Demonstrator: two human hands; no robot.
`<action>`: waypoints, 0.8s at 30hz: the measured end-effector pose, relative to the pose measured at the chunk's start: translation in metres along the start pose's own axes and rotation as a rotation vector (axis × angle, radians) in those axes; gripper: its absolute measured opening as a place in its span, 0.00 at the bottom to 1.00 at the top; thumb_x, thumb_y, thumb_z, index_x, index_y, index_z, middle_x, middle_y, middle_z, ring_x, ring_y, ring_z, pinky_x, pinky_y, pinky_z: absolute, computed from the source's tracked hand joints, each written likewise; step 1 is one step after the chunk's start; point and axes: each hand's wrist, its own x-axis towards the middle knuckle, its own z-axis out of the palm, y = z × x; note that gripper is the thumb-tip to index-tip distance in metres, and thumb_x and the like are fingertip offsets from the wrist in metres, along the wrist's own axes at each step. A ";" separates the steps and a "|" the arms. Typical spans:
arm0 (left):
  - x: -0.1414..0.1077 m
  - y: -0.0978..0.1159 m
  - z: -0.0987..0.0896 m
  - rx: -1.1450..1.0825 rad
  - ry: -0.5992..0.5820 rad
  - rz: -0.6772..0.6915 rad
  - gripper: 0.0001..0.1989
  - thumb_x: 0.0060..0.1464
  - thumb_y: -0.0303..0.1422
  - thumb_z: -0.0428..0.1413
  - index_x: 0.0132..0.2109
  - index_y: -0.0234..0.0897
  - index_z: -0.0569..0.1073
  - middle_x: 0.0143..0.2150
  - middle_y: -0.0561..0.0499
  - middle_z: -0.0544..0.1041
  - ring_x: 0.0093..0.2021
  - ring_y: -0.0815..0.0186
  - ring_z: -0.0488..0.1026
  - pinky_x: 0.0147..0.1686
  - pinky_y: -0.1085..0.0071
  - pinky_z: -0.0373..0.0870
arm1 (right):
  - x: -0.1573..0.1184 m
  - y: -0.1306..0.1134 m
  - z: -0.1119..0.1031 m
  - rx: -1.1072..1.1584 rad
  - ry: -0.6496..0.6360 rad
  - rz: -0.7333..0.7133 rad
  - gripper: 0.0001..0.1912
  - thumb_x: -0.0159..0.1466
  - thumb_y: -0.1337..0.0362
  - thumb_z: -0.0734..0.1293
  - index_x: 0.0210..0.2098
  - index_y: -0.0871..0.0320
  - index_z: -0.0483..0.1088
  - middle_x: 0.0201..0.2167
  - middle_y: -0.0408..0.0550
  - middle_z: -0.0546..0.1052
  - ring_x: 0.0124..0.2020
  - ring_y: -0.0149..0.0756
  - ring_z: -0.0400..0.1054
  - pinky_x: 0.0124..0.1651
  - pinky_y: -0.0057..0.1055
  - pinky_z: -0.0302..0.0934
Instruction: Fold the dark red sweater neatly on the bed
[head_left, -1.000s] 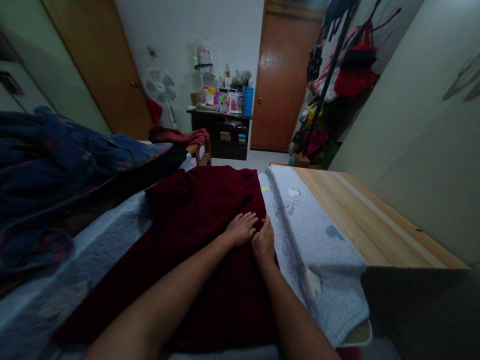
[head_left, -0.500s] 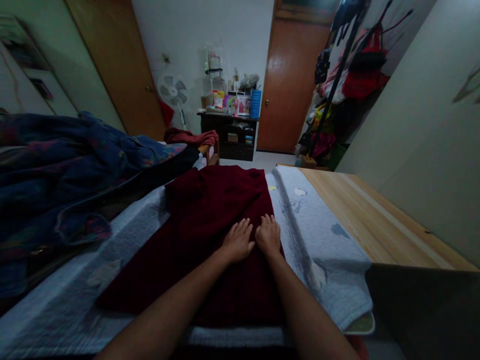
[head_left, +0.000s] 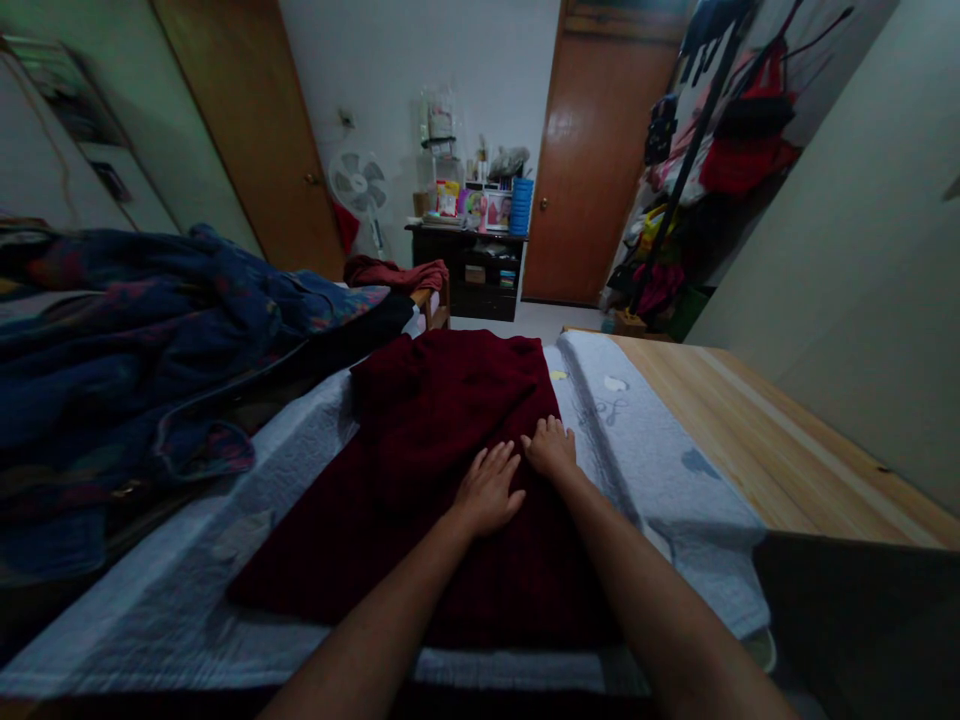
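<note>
A dark red knitted garment (head_left: 450,400) lies spread over the bed, its left part flaring to a point and a folded part at its far left. My left hand (head_left: 489,490) rests flat on its middle, fingers stretched forward and thumb apart. Just to the right, my right hand (head_left: 551,447) lies palm down along the garment's right edge, fingers extended. Neither hand grips the cloth. Which kind of garment it is I cannot make out for sure.
Under the garment is a light grey patterned bed cover (head_left: 652,420). A heap of dark blue floral clothes (head_left: 187,320) lies at the left. Along the right runs a wooden board (head_left: 787,440). Farther off are a white fan (head_left: 360,185), a dark cabinet (head_left: 465,270) and hanging bags (head_left: 750,150).
My right hand has slid slightly forward along the garment's right edge. The left hand stays flat on the cloth. The whole view has shifted a little, moving the scene to the right.
</note>
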 end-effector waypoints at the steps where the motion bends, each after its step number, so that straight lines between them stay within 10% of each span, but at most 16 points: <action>1: 0.000 0.000 0.001 0.000 0.003 0.000 0.31 0.60 0.45 0.47 0.67 0.38 0.56 0.71 0.46 0.49 0.71 0.60 0.44 0.68 0.57 0.41 | 0.006 0.001 0.001 0.006 -0.015 0.005 0.33 0.66 0.52 0.56 0.61 0.71 0.58 0.65 0.69 0.56 0.66 0.56 0.49 0.63 0.51 0.41; 10: 0.000 0.002 -0.004 0.008 -0.021 -0.007 0.31 0.61 0.45 0.46 0.66 0.36 0.56 0.71 0.44 0.49 0.71 0.59 0.44 0.68 0.56 0.40 | 0.046 0.014 0.008 0.055 -0.092 0.007 0.35 0.68 0.50 0.54 0.65 0.68 0.51 0.68 0.64 0.49 0.68 0.51 0.43 0.63 0.50 0.43; 24: 0.000 0.002 -0.003 0.002 -0.031 -0.017 0.32 0.60 0.45 0.47 0.67 0.37 0.56 0.71 0.45 0.49 0.70 0.59 0.45 0.68 0.57 0.41 | -0.011 0.017 0.012 0.004 0.195 -0.220 0.22 0.68 0.61 0.57 0.57 0.68 0.64 0.61 0.63 0.65 0.63 0.46 0.54 0.64 0.40 0.45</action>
